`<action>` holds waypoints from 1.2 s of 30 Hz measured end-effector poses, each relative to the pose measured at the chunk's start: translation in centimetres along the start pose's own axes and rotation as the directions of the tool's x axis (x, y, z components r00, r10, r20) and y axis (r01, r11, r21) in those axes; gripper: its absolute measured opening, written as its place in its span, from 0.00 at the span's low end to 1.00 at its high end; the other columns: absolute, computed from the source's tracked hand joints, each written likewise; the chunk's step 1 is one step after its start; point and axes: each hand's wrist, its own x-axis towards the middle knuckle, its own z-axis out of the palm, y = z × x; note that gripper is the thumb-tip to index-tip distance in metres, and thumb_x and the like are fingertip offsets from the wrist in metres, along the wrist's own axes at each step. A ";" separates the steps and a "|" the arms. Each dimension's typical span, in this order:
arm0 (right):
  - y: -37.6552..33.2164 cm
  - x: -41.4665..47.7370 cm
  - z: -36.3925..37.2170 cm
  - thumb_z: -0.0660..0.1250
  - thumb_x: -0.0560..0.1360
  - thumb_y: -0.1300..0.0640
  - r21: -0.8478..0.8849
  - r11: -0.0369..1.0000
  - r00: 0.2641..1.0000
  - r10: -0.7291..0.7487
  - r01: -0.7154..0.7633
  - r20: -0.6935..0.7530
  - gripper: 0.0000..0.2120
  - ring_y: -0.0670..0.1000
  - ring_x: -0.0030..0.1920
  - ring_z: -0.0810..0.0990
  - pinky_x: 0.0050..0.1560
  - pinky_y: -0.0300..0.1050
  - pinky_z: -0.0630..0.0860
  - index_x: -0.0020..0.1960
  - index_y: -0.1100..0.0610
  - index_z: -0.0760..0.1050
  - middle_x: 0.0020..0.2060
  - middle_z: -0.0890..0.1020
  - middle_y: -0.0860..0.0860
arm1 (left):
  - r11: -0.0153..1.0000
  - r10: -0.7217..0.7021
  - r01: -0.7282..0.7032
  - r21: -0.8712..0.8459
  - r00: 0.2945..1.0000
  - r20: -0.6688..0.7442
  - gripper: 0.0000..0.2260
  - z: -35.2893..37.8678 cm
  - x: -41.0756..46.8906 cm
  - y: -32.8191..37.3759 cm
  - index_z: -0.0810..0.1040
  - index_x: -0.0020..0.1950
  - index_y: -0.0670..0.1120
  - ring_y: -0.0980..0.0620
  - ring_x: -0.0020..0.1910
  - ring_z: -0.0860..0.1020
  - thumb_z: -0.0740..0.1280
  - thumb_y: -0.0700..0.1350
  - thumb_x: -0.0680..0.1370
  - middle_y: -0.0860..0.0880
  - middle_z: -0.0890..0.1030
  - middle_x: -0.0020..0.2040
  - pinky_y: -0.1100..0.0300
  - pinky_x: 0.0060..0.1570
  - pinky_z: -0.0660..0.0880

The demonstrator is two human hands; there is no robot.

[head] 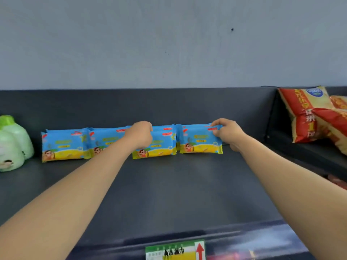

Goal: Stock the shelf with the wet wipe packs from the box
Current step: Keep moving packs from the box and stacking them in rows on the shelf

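Several blue-and-yellow wet wipe packs stand in a row at the back of the dark shelf (169, 184). My left hand (139, 135) grips the top of the third pack (155, 147), which stands slightly forward of another pack behind it. My right hand (228, 133) pinches the upper right corner of the rightmost pack (199, 140). Two more packs (63, 145) stand to the left, overlapping each other. The box is out of view.
Green bottles (13, 145) stand at the shelf's left end. Red-and-yellow bags (309, 113) lean in the neighbouring bay past a dark divider (271, 117) on the right. A price label (174, 250) sits on the front rail. Bare shelf lies in front of the packs.
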 end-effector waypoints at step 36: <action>0.8 -1.6 1.6 0.65 0.74 0.64 -0.295 0.953 0.977 -0.121 0.065 -0.174 0.24 0.58 0.63 0.66 0.57 0.47 0.68 0.67 0.61 0.62 0.63 0.69 0.58 | 0.979 0.117 -0.065 0.191 0.955 -0.271 0.28 2.7 -0.4 0.2 0.62 0.70 0.43 0.44 0.64 0.66 0.70 0.41 0.73 0.43 0.67 0.65 0.52 0.64 0.65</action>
